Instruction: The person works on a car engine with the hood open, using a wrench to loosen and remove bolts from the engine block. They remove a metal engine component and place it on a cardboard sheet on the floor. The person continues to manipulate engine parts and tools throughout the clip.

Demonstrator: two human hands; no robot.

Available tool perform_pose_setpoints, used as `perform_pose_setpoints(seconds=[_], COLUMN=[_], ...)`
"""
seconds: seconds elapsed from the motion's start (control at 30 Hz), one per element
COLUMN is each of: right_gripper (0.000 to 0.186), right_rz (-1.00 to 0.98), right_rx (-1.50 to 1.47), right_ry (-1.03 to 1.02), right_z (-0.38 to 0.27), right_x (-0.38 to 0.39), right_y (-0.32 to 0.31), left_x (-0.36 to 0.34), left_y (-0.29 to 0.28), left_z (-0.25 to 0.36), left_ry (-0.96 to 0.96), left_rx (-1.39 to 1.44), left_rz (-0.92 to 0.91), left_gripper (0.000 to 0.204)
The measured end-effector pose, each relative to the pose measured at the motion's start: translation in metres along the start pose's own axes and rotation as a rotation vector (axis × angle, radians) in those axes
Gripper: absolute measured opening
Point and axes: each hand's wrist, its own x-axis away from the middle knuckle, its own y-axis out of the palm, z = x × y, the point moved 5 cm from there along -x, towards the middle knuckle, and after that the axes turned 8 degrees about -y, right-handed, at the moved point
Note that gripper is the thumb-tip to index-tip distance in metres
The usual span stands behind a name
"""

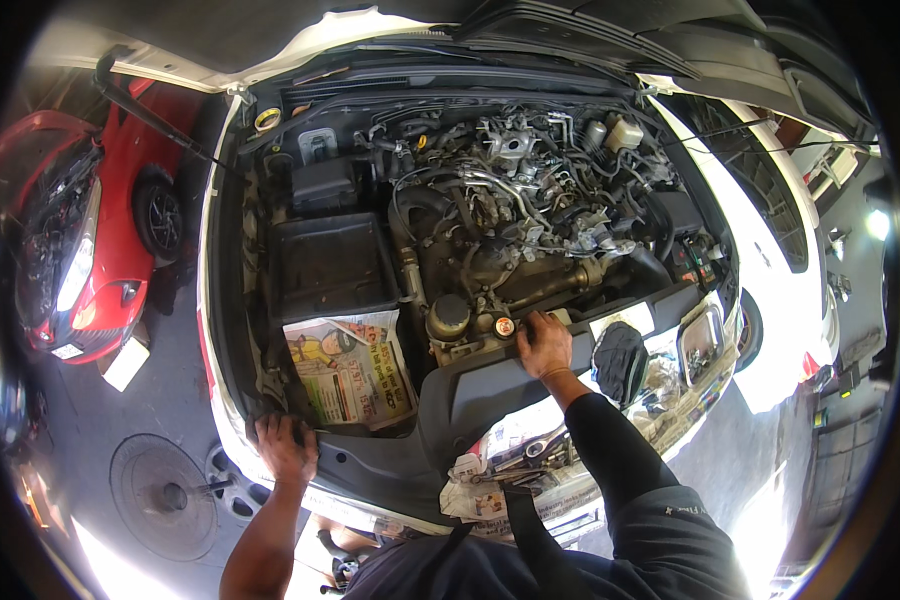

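Left hand (285, 447): fingers curled over the front edge of the engine bay (370, 470), gripping the dark front panel at its left corner; palm down, arm straight from the lower edge

Right hand (543, 345): reaches further in, over the panel, fingers bent and close together, tips at a small round cap (504, 326) with a reddish centre. Whether the fingers pinch the cap or only touch it, cannot tell; the cap sits just left of the fingertips, touching or nearly so

Near edge: crumpled newspaper (500, 470) spread over the front of the car below the right forearm, metal tools lying on it. A black cloth (620, 360) lies just right of the right hand

Between the hands: a printed newspaper sheet (355, 375) fills a gap low in the bay, left of a round canister (448, 317). The canister stands just left of the cap

Open room: the panel between both hands is bare; behind the cap the engine (510, 220) is crowded with hoses and pipes. A black box cover (330, 265) lies flat behind the newspaper sheet

Far: raised bonnet (590, 30) above. A red car (90, 230) stands well apart at left
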Motion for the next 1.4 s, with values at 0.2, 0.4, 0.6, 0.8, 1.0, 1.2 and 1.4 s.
perform_pose_setpoints(seconds=[0.2, 0.4, 0.6, 0.8, 1.0, 1.2, 1.4], right_gripper=[0.031, 0.031, 0.023, 0.024, 0.023, 0.023, 0.025], right_rz=[0.0, 0.008, 0.036, 0.064, 0.042, 0.037, 0.023], right_rx=[0.01, -0.001, 0.004, -0.015, -0.006, -0.003, 0.05], right_ry=[-0.001, -0.008, -0.025, -0.037, -0.042, -0.058, -0.034], right_z=[0.0007, 0.0006, -0.0017, -0.002, 0.0007, 0.0, 0.0021], right_x=[0.0008, 0.0005, -0.0009, 0.0, 0.0, -0.0001, 0.0014], right_y=[0.0004, -0.0003, -0.0019, -0.0001, 0.0032, 0.0037, 0.0057], left_x=[-0.0016, -0.0014, -0.0005, -0.0003, -0.0008, -0.0005, 0.0007], left_y=[0.0005, -0.0035, 0.0003, 0.002, 0.0004, -0.0018, 0.0], left_z=[0.001, 0.0043, 0.0007, -0.0023, -0.0033, -0.002, -0.0032], left_ry=[-0.034, -0.008, -0.041, -0.04, -0.064, -0.06, -0.078], left_rx=[0.036, 0.014, 0.009, -0.016, 0.041, 0.027, 0.013], left_rz=[-0.029, 0.018, -0.006, -0.039, -0.052, -0.029, -0.018], left_gripper=[0.017, 0.017, 0.017, 0.017, 0.022, 0.024, 0.023])
